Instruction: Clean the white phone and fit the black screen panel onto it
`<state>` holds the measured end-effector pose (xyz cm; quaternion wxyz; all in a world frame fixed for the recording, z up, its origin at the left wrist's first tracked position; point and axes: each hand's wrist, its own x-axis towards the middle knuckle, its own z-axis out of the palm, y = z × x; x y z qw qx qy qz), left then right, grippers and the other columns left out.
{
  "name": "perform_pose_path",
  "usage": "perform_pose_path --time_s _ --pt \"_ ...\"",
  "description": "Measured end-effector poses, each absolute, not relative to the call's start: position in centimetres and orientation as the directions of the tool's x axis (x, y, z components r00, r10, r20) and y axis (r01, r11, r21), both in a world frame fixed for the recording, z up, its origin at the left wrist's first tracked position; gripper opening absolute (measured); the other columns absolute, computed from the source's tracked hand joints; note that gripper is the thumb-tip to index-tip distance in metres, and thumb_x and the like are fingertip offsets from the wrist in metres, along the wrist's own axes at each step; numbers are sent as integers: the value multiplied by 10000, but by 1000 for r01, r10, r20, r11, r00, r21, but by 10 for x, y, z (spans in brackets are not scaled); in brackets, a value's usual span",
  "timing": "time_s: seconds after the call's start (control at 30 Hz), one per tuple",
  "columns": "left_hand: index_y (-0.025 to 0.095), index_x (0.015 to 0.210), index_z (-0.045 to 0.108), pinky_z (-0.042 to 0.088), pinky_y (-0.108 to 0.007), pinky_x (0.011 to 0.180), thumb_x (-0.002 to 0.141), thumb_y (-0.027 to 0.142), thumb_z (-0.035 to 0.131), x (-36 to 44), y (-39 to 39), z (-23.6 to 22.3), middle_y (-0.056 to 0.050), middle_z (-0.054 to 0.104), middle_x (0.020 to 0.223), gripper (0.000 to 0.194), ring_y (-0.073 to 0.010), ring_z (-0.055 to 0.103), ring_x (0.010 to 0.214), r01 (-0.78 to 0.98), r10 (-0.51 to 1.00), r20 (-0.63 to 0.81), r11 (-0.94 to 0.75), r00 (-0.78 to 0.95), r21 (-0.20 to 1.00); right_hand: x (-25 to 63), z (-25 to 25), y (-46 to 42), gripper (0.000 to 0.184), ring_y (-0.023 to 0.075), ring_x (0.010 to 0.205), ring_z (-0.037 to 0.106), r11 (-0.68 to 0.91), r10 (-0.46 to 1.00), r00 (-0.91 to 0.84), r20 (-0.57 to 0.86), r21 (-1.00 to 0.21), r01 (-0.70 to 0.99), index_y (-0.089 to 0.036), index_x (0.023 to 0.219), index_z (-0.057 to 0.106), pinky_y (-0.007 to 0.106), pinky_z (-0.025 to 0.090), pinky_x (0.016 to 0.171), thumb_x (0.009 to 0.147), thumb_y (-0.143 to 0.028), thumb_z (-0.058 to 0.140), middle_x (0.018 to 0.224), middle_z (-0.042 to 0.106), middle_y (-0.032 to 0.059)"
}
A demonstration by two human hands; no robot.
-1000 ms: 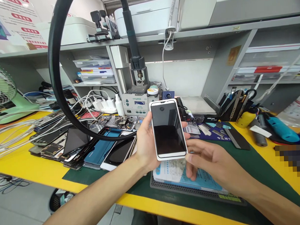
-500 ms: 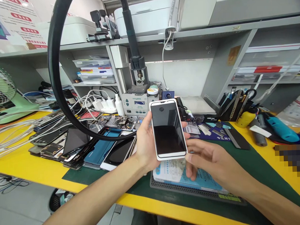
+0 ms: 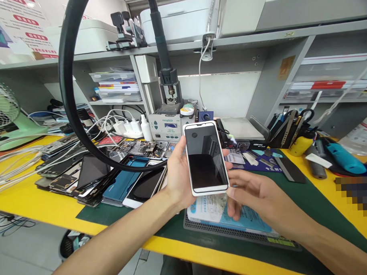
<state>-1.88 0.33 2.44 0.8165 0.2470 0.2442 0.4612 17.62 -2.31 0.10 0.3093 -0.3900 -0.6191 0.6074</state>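
Note:
My left hand (image 3: 176,178) grips a white phone (image 3: 205,157) with a dark screen, held upright above the bench with the screen facing me. My right hand (image 3: 258,197) hovers just right of and below the phone, fingers loosely curled and apart, holding nothing; its fingertips are close to the phone's lower edge. Under both hands a blue and white packet (image 3: 222,216) lies on a black mat (image 3: 204,229).
A heap of phone screens and parts (image 3: 97,176) lies at the left on the yellow bench (image 3: 38,202). A black hose loop (image 3: 68,97) hangs in front. Behind stand a solder station (image 3: 166,128), chargers, a green fan (image 3: 5,119), and tools (image 3: 294,129) at the right.

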Motion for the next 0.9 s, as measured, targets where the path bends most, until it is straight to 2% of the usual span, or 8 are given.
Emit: perform_pose_path --time_s 0.53,0.77,0.9 --pt "-23 1172 705 608 -449 690 953 759 237 -18 5 24 -246 766 849 938 -340 758 728 -632 873 -181 458 454 626 175 4 -23 505 134 633 666 -59 854 -509 -106 -992 107 -121 1314 602 247 563 623 986 -500 667 738 731 33" --pt "23 1269 684 598 -461 694 974 736 231 -17 6 20 -210 777 881 895 -347 753 743 -667 877 -129 441 463 600 173 7 -23 580 129 615 650 -61 850 -518 -100 -994 92 -95 1315 594 241 557 618 961 -545 684 693 715 27" --pt "58 1241 709 605 -428 708 988 710 257 -18 7 18 -187 788 973 832 -314 759 777 -711 894 -90 407 440 574 174 6 -22 587 127 611 648 -64 850 -518 -92 -995 72 -100 1305 611 244 554 615 946 -557 701 703 714 25"
